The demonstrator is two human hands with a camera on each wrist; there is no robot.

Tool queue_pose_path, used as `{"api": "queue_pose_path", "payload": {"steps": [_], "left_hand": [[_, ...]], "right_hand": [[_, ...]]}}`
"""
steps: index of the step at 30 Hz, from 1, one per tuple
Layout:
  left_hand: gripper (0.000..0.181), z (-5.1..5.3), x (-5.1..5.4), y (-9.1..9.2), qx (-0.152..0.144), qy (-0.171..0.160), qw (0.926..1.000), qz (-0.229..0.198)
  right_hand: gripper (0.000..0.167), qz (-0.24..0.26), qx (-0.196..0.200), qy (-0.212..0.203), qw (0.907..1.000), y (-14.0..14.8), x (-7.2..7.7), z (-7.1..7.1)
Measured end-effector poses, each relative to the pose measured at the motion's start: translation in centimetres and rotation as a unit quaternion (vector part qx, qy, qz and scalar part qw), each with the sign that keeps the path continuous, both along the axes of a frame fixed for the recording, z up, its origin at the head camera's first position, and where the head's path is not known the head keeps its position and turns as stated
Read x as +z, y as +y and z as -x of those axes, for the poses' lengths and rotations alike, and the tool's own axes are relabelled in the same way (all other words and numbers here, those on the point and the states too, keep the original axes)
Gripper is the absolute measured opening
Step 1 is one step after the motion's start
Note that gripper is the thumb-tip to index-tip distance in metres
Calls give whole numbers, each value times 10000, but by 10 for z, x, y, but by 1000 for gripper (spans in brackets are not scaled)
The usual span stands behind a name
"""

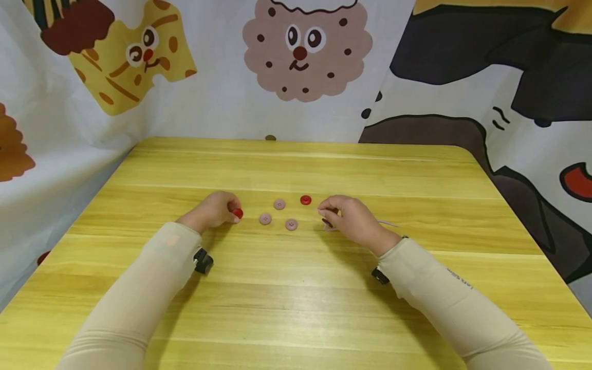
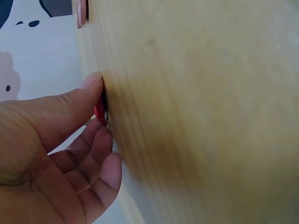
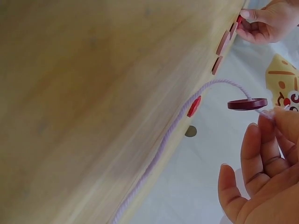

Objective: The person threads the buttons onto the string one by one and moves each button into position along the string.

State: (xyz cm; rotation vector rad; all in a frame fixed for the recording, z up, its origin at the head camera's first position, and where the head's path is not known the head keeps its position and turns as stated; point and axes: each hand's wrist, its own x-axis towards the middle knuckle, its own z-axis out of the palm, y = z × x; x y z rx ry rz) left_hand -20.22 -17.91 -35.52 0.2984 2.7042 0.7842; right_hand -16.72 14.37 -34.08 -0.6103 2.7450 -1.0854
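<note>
At the left, my left hand (image 1: 214, 209) pinches a red button (image 1: 238, 213) between thumb and fingers; the left wrist view has this button (image 2: 99, 109) edge-on against the tabletop. My right hand (image 1: 353, 218) pinches a lilac cord (image 3: 161, 151) near its end. A dark red button (image 3: 247, 103) is strung on that cord, just beside the fingertips and off the table. The rest of the cord trails down onto the wood. Between the hands lie three dusty-pink buttons (image 1: 279, 204) and one loose red button (image 1: 306, 200).
The wooden table (image 1: 296, 298) has a rounded far edge against a white cartoon-printed cloth (image 1: 213, 113). Long beige sleeves (image 1: 134, 298) cover both forearms, and a small black camera (image 1: 203, 261) sits at the left wrist, another (image 1: 380, 276) at the right.
</note>
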Motion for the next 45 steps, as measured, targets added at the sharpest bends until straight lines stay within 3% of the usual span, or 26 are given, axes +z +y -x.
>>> {"api": "queue_pose_path", "payload": {"steps": [20,32,45], "left_hand": [[18,2,-4,0,-295,300,9991,-8],[23,0,3,5,65,252,9987,-440],[28,-2,7,10,137,550,9967,-573]], "right_hand": [[17,1,31,-68,10000,-1,0,1],[16,-25,46,23,10000,-1,0,0],[16,32,36,-90,9999,-1,0,0]]}}
